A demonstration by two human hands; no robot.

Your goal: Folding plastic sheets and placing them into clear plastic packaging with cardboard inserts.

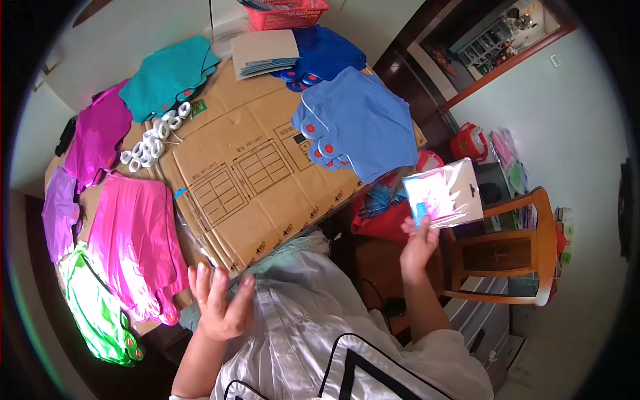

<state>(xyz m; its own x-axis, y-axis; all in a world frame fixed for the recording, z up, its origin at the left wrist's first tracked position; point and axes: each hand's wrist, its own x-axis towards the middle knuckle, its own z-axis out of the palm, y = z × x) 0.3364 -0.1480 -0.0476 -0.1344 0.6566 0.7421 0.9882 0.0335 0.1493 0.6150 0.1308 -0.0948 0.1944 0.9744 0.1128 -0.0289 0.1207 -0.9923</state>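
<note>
My right hand point(418, 252) grips the lower edge of a flat, glossy plastic packet point(460, 200), raised to the right of the table. A pink and blue printed card shows through the shiny film, partly lost in glare. Nothing is in my left hand point(222, 308); its fingers are spread, palm turned up, beside the table's near edge. Closest to that hand is a pile of bright pink satiny cloth pieces point(130, 233). A stack of light blue cloth pieces point(367, 127) with red round spots at the corners lies at the table's right side.
Flattened cardboard point(247, 120) covers the table. Around it lie teal point(167, 73), magenta point(100, 137), purple point(61, 213), green point(97, 307) and dark blue point(330, 53) cloth piles, white rolls point(152, 143), pale cards point(267, 48) and a red basket point(288, 17). A wooden chair point(543, 247) stands right.
</note>
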